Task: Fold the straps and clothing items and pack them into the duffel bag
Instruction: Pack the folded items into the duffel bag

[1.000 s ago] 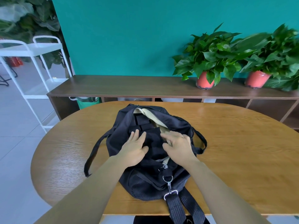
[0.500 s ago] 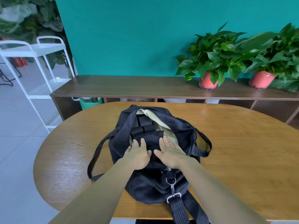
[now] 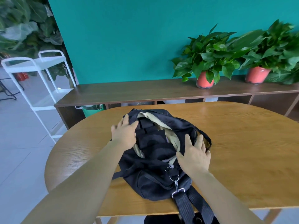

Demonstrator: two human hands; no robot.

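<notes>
In the head view, the black duffel bag (image 3: 155,180) lies on the wooden tabletop (image 3: 242,143) with its mouth gaping; the left hand (image 3: 124,133) rests on the far left rim and the right hand (image 3: 195,155) on the right rim, each grip apart, fingers spread flat and clamped on nothing. The likely trouble is the shoulder strap (image 3: 192,207), which hangs off the near edge of the tabletop from its metal clip (image 3: 176,185); its weight could drag the bag toward the person, and closing the rims now would leave it outside; soft rims may also slip from flat fingers. Inside, against the beige lining (image 3: 171,136), sit folded black items (image 3: 153,141), apparently webbing and cloth; what lies beneath is hidden.
</notes>
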